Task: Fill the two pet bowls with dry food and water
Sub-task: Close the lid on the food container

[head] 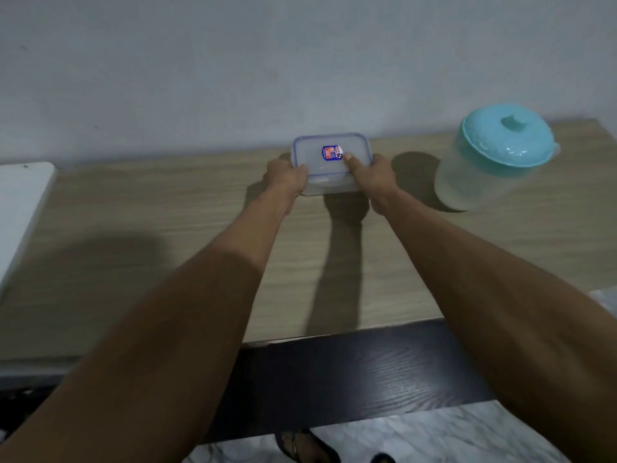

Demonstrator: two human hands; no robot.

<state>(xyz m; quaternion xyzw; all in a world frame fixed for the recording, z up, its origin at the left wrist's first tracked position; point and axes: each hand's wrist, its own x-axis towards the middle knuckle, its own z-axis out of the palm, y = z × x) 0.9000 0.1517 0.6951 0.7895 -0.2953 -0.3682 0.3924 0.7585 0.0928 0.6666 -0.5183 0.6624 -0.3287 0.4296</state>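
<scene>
One box (318,164), long axis left-right, is clamped between curled fingers of left hand (287,182) and right hand (379,179); one jug (490,162) is noted right.

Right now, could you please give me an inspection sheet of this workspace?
Surface: wood-grain table, shadows across it.
Job's things: clear lidded container mid-table; jug with teal lid at right; no pet bowls seen.
Clutter: white board at left edge.
Hands: left hand and right hand grip the container's ends, right thumb on top.
Cables: nothing seen.
Surroundings: pale wall, dark lower shelf, marble floor, sandal.
</scene>
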